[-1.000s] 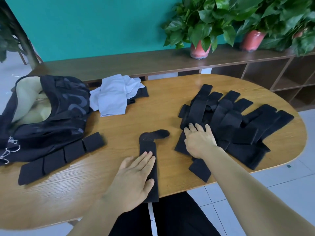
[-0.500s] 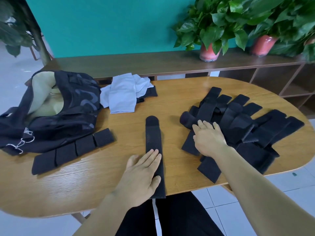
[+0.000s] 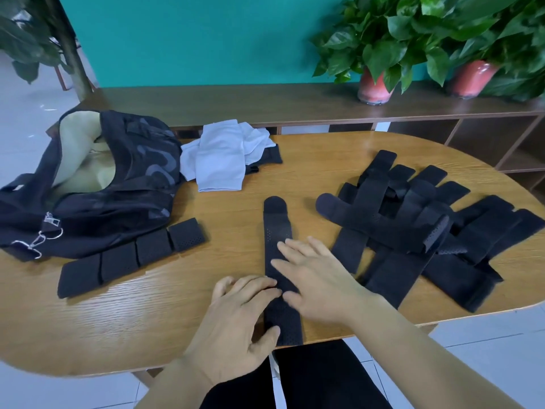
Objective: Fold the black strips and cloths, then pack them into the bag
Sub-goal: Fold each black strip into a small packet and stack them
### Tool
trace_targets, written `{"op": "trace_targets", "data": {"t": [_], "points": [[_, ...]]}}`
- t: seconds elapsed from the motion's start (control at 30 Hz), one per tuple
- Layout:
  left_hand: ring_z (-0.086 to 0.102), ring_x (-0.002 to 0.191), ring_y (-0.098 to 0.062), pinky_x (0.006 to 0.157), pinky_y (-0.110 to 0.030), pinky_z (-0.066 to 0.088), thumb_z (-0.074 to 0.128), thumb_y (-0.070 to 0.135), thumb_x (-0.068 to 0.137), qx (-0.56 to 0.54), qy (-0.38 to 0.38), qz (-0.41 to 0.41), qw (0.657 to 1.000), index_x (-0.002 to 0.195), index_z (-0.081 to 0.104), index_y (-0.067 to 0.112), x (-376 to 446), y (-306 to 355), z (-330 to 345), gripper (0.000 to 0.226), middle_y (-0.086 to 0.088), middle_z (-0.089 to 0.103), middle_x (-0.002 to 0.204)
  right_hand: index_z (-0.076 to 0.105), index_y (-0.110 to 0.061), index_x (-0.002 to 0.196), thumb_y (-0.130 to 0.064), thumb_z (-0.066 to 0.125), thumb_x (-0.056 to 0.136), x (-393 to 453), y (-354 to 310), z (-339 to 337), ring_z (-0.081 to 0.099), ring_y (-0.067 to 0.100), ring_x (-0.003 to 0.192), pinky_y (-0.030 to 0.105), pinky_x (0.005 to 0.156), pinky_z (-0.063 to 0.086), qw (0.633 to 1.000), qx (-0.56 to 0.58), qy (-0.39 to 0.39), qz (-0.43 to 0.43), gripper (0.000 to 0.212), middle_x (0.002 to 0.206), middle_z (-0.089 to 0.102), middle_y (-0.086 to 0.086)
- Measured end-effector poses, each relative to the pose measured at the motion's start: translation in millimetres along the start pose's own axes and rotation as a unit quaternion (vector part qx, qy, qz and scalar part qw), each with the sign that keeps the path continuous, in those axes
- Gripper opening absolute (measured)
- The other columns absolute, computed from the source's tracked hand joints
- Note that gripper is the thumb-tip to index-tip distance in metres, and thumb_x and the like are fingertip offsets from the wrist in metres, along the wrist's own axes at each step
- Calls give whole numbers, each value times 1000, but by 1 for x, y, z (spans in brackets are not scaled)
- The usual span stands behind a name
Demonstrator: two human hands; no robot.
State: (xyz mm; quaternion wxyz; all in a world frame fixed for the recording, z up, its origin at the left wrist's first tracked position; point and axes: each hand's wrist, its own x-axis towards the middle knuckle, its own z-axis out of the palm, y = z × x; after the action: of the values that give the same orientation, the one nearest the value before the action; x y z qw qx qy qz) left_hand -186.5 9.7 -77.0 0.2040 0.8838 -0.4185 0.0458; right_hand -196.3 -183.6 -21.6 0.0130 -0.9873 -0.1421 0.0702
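A long black strip point(image 3: 277, 231) lies flat and lengthwise on the wooden table point(image 3: 206, 305), its near end at the front edge. My left hand point(image 3: 236, 323) presses its near part with flat fingers, thumb on the strip. My right hand point(image 3: 318, 276) lies flat across its middle. To the right spreads a heap of black strips point(image 3: 413, 228). Several folded black strips point(image 3: 129, 258) sit in a row at the left, next to the open black bag point(image 3: 118, 184). White cloths point(image 3: 221, 160) lie over a black cloth point(image 3: 272, 156) behind.
A low wooden shelf point(image 3: 265, 104) runs behind the table, bearing two potted plants point(image 3: 374, 54) in red pots. The teal wall stands beyond. A metal clip point(image 3: 38, 240) hangs off the bag's near side. My dark-clothed lap shows below the table edge.
The single strip has been laid out straight. My right hand left the heap and came left onto the strip's middle. My left hand stays on the near end.
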Motion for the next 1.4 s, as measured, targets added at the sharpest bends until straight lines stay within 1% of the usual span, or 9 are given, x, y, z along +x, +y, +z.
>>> {"op": "trace_targets", "data": {"t": [0.17,0.57,0.83,1.0,1.07,1.13,1.23,1.3,1.4], "points": [[40,124,3,109,-24,10,55,51,80,1,-3,-8,1000,120,62,31,5,-2,1,46,18,52,132,5,-17,154,-33,28,103,34,16,5,-7,19,148,46,119,-7,994,-26,-81,70,59,162,-3,5],[36,127,4,110,-25,7,49,51,83,3,-2,-21,1000,124,55,34,7,-1,0,45,22,46,136,23,-14,149,-23,34,99,92,36,-1,0,25,148,49,114,11,988,-87,-55,114,52,157,21,7],[36,134,-1,107,-38,25,44,53,94,-45,81,-2,996,126,59,28,-1,-2,-1,43,17,48,138,47,-15,133,-16,37,100,37,22,-16,17,17,145,33,110,16,987,21,138,78,34,138,50,-3],[40,129,0,107,-33,23,57,66,82,-47,68,7,997,126,58,28,-12,5,-4,58,19,49,135,66,-9,112,-3,53,86,-21,4,-9,54,25,122,37,97,38,964,105,240,41,29,108,69,1],[40,130,2,108,-28,19,63,61,77,-28,43,9,999,130,54,28,-12,9,-5,63,19,49,136,65,-11,119,-7,53,78,-36,-1,-2,55,25,123,38,99,38,967,125,221,21,43,117,68,2],[41,126,5,107,-24,18,64,53,75,-12,22,6,1000,134,49,28,-9,12,-6,66,19,53,134,51,-15,138,-13,50,79,-47,-9,3,36,16,139,27,112,19,977,154,150,10,59,142,51,0],[45,113,7,100,-23,21,63,47,74,-7,9,-9,1000,133,48,28,-4,14,-6,64,19,60,122,29,-21,151,-16,52,81,-56,-16,14,11,5,146,13,110,-3,982,167,92,-9,73,157,26,-6],[47,109,7,97,-21,22,61,43,74,-6,10,-20,1000,130,49,30,-1,13,-6,59,20,62,119,25,-22,152,-16,53,82,-58,-17,21,13,5,146,10,109,-2,981,177,84,5,75,157,27,-6],[48,109,8,96,-16,18,61,37,79,-28,37,-54,997,127,51,33,4,13,-2,50,22,62,118,33,-23,148,-17,54,87,-55,-18,34,32,7,138,15,110,21,970,204,127,43,65,148,42,-6]]}}
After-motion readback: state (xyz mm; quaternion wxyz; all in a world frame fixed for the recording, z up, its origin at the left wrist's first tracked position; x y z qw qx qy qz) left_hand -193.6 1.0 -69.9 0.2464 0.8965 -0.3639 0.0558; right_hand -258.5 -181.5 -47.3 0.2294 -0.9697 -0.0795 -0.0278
